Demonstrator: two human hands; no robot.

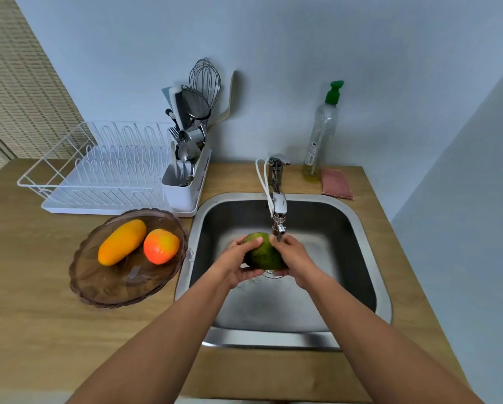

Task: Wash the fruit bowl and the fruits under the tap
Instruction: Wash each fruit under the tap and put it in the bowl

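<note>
A green round fruit [262, 253] is held over the steel sink [369, 252], right below the tap [279, 205]. My left hand [238, 262] cups it from the left and underneath. My right hand [294, 258] grips it from the right. A brown translucent fruit bowl [104, 290] stands on the wooden counter left of the sink. In it lie a long orange-yellow fruit [121, 242] and a round red-orange fruit [161, 246]. Whether water is running I cannot tell.
A white dish rack [99, 170] with a cutlery holder full of utensils [186, 158] stands behind the bowl. A soap bottle with a green pump [323, 132] and a pink sponge [336, 183] sit behind the sink at the wall.
</note>
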